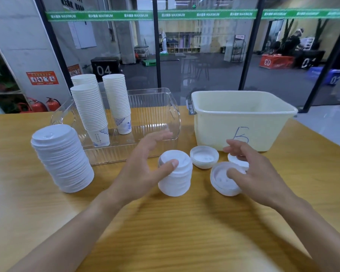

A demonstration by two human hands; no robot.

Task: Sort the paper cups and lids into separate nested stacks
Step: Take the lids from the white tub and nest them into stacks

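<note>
White plastic lids, mid-sort: my left hand hovers w/ fingers spread wide, thumb resting on the short lid stack; my right hand has loosely curled fingers touching an upturned lid, grip not closed. Two more loose lids lie just behind. Next move, I reckon: flip and nest each onto the short stack. Open tabletop nearest me; farther back the tall lid stack, cup stacks in the clear tray and tub hem things in.
</note>
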